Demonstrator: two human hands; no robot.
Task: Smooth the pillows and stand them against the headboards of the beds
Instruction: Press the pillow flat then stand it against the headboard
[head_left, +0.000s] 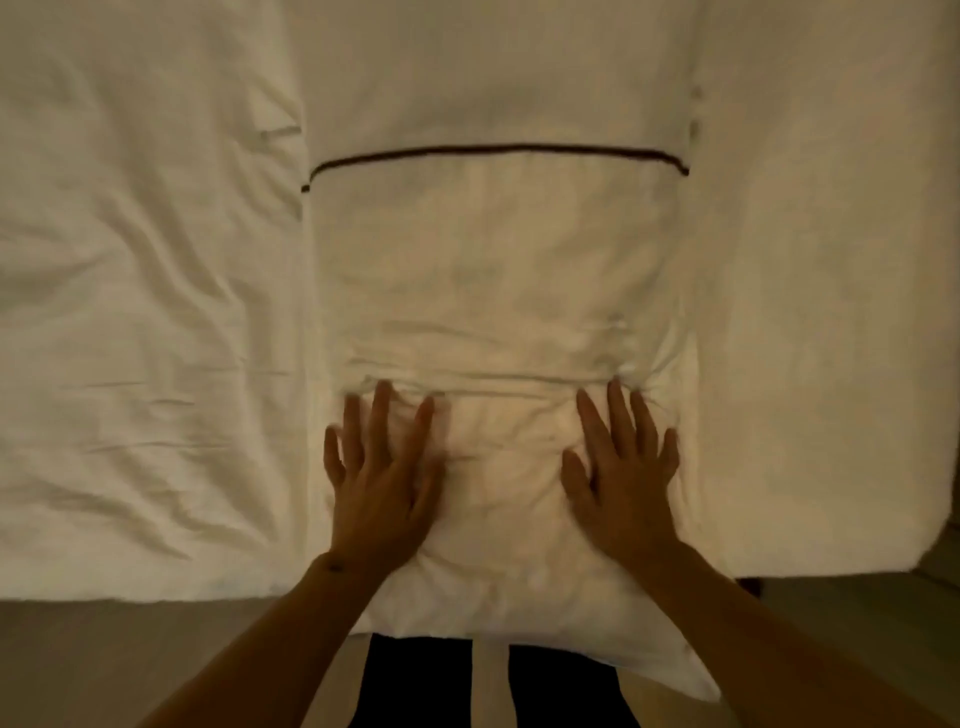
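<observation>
A white pillow (498, 291) lies flat on the bed, its long side running away from me, with a thin dark piping line across its far part. Its near end hangs over the bed's edge in front of my legs. My left hand (382, 478) presses palm down on the pillow's near left part, fingers spread. My right hand (621, 467) presses flat on the near right part, fingers spread too. Folds of cloth bunch just ahead of my fingertips. Neither hand holds anything. No headboard is in view.
A creased white duvet (135, 312) covers the bed left of the pillow. Smoother white bedding (831, 312) lies to the right, with the mattress corner at the lower right. The floor (104, 665) shows along the bottom, and my dark trouser legs stand under the pillow's overhang.
</observation>
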